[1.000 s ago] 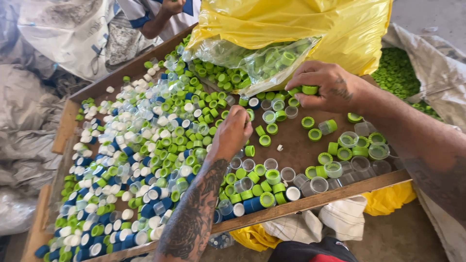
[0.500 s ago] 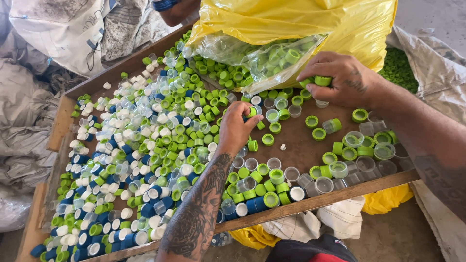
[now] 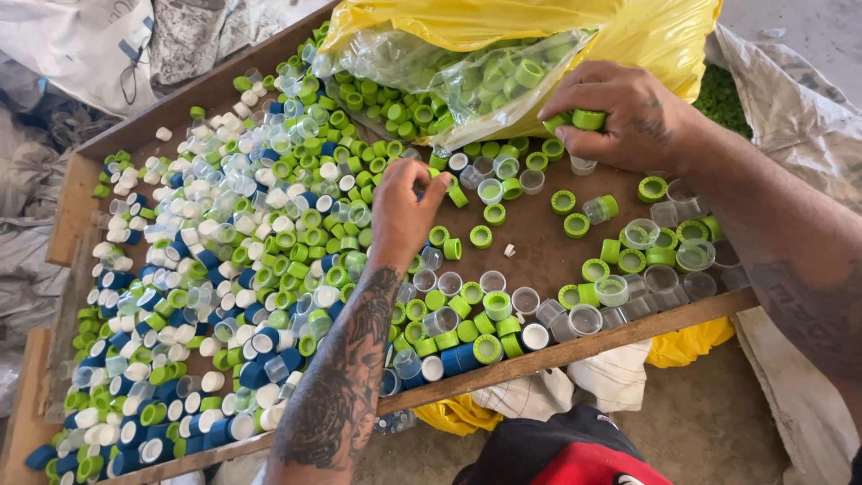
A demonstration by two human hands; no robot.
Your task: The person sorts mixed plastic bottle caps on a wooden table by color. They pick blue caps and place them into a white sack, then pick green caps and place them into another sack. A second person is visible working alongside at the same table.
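A wooden tray (image 3: 628,330) holds several loose bottle caps: green, white, blue and clear ones. My left hand (image 3: 404,211) hovers over the middle of the tray, fingers curled together near a green cap (image 3: 458,194); whether it grips anything is hidden. My right hand (image 3: 620,112) is at the tray's far right, by the mouth of a clear plastic bag of green caps (image 3: 476,85), with a green cap (image 3: 588,119) pinched in its fingertips. A bare brown patch of tray lies between the two hands.
A yellow bag (image 3: 628,31) lies behind the clear one. White sacks (image 3: 72,45) sit at the far left, another sack (image 3: 790,99) at the right. Yellow and white cloth (image 3: 575,382) hangs below the tray's near edge. A pile of green caps (image 3: 723,99) lies beyond the right hand.
My right hand has lifted towards the clear bag with green caps in its fingers. My left hand has shifted slightly over the middle of the tray.
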